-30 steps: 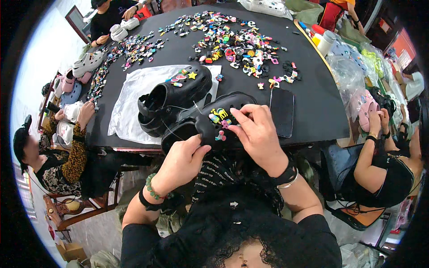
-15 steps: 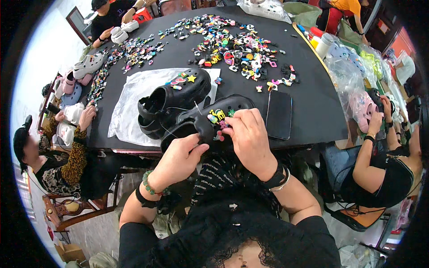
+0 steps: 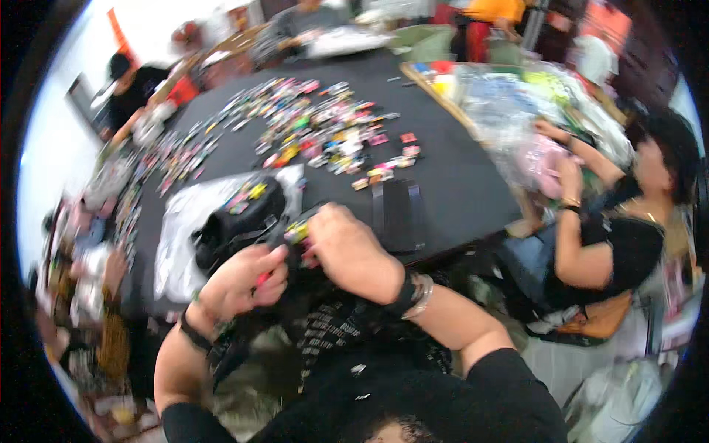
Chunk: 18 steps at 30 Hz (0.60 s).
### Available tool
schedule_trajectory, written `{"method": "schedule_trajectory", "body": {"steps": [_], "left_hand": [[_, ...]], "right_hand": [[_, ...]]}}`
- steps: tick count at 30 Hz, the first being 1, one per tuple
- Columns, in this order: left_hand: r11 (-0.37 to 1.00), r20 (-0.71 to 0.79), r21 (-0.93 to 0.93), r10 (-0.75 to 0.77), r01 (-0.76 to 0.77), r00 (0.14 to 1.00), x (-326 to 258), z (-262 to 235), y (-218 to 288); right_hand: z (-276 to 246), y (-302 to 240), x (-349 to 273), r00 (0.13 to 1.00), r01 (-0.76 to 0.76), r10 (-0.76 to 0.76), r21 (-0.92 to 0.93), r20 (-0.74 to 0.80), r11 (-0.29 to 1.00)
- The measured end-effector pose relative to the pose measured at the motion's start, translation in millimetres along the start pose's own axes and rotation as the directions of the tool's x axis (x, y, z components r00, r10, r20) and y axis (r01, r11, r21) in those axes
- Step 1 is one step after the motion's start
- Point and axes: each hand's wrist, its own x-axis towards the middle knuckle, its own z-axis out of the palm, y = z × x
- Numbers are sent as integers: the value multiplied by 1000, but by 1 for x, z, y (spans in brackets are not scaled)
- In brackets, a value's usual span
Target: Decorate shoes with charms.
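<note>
Motion smears the whole head view. My left hand (image 3: 247, 279) is closed, fingers curled, with a small red bit (image 3: 262, 280) showing among them, too blurred to name. Just right of it, my right hand (image 3: 351, 247) is closed at a black clog (image 3: 319, 210), most of which it hides. Yellow and pink charms (image 3: 297, 233) show on that clog beside my fingers. A second black clog (image 3: 269, 201) with colourful charms on its toe lies behind my hands on a white plastic bag (image 3: 177, 240).
Loose charms (image 3: 332, 133) lie heaped across the black table (image 3: 450, 173). A dark phone (image 3: 397, 214) lies right of my right hand. A person at the right (image 3: 609, 236) handles a pink clog (image 3: 543, 164) by plastic bags. Other people sit at the left and far side.
My view has swung, shifting the table leftward in it. My left hand has come off the clog's edge and curled up, a red bit now in it. My right hand stays at the clog.
</note>
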Motion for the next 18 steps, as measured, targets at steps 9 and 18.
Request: {"method": "schedule_trajectory", "body": {"steps": [9,18], "left_hand": [[999,-125,-33,9,-13,992,-11,-22,-1],[997,135,-55,-39,47,990,7,-34,-1]], "right_hand": [[30,12,22,994,94,-96,49,43,994],[-1,2,31,964,-81,80,-10,252,997]]}}
